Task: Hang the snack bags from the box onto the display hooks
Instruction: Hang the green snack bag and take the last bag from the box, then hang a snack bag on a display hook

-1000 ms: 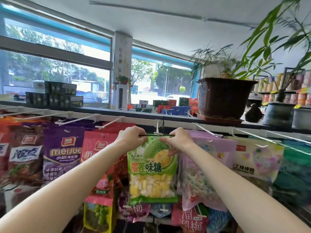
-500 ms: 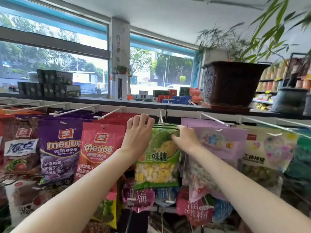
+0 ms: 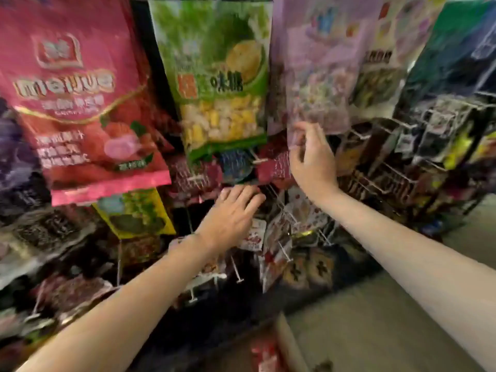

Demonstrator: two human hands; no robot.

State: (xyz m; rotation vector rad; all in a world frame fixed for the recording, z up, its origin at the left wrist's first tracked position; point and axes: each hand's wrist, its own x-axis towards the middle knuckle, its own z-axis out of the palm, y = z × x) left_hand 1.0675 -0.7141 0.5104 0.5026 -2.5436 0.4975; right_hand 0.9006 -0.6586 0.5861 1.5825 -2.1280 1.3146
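Head view, blurred by motion. Green bag [image 3: 218, 76] hanging at top centre of rack [image 3: 389, 167], free of both hands, between red bag [image 3: 77, 98] on its left and lilac bag [image 3: 314, 63] on its right. Left hand [image 3: 230, 218] below green bag, fingers straight and close together, holding nothing, fingertips at the small packets [image 3: 271, 237] on the lower pegs; contact unclear. Right hand [image 3: 311, 159] raised at lower edge of lilac bag, fingers loosely curled; grip on bag cannot be told. Box [image 3: 287, 345] at bottom edge, on floor [image 3: 375, 318], red packets inside.
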